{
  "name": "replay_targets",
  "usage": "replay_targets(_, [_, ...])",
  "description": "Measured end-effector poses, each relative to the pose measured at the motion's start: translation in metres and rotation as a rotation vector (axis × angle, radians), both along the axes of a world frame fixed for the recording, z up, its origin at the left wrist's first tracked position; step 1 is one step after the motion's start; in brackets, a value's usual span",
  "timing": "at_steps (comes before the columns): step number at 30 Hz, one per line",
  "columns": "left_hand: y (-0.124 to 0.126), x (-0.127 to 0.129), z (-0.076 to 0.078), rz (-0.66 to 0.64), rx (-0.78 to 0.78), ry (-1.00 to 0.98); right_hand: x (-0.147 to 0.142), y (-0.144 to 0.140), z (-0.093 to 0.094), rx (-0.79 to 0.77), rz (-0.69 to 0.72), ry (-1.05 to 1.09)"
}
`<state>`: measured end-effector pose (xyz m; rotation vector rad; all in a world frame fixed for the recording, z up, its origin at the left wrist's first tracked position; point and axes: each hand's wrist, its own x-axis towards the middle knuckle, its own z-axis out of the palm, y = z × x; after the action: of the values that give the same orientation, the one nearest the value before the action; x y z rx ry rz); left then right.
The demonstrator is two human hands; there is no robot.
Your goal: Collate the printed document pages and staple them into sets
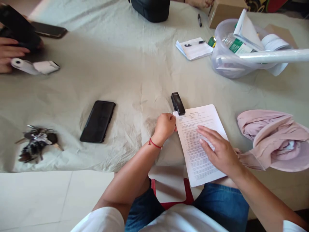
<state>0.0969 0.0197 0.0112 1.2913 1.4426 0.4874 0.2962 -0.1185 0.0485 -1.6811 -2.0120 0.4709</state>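
Note:
A printed paper stack (193, 154) lies at a slant at the table's front edge, its lower end reaching past the edge. A small black stapler (178, 103) sits over its upper left corner. My left hand (166, 126), with a red bracelet at the wrist, is closed at the stack's left edge just below the stapler; its fingertips are mostly hidden, but it appears to pinch the paper. My right hand (218, 149) is open, palm down over the right half of the page, fingers stretched toward the print.
Left are a black phone (98, 121) and keys (38, 141); right, a pink cap (277, 141). Farther back stand a filled plastic basket (224, 69), notepaper (195, 50) with a pen and a black case (152, 9). Another person's hand (11, 53) holds a dark object near paper rolls (36, 67).

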Motion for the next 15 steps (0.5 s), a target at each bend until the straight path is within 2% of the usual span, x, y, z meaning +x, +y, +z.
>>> replay_targets(3, [0.001, 0.0, 0.0, -0.006, 0.006, -0.006, -0.001, 0.046, 0.007, 0.022, -0.008, 0.031])
replay_targets(7, [0.003, -0.001, -0.003, -0.024, 0.028, -0.01, -0.012, 0.094, -0.009, -0.083, -0.055, 0.075])
replay_targets(11, [0.004, 0.0, -0.004, -0.024, 0.014, -0.014, -0.024, 0.11, -0.023, -0.136, -0.024, 0.128])
replay_targets(15, [0.004, -0.001, -0.004, -0.029, 0.008, -0.013, -0.033, 0.107, -0.022, -0.14, -0.032, 0.139])
